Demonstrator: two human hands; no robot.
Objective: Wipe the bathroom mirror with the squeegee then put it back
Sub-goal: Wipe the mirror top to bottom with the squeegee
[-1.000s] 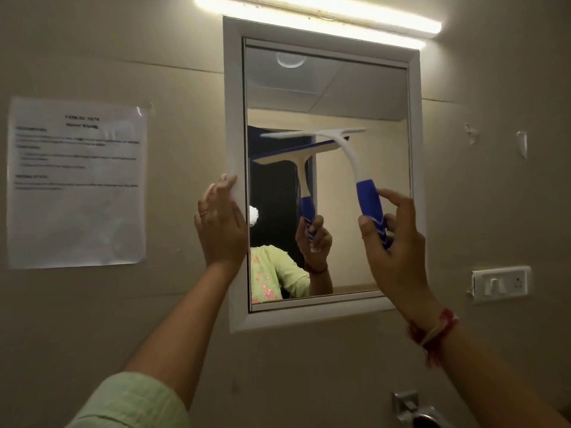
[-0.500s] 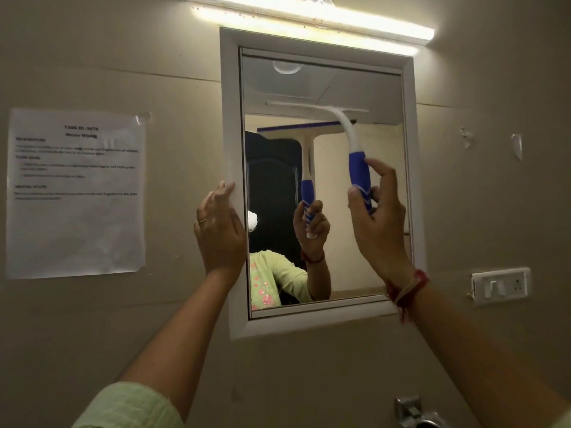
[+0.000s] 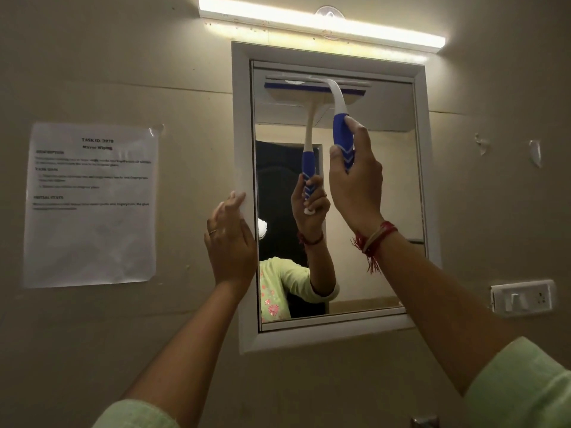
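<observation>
Two bare forearms with pale green sleeves (image 3: 522, 387) pushed up toward the elbows. Thin ring (image 3: 212, 232) on a finger of the left hand (image 3: 230, 239). Red and cream thread bracelet (image 3: 375, 237) with a frayed tassel around the right wrist.

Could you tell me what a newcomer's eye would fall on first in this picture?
The white-framed mirror at centre, under a glowing light bar. The right hand holds a blue-and-white squeegee with its blade at the glass's top edge, while the left hand rests on the frame's left side.
</observation>
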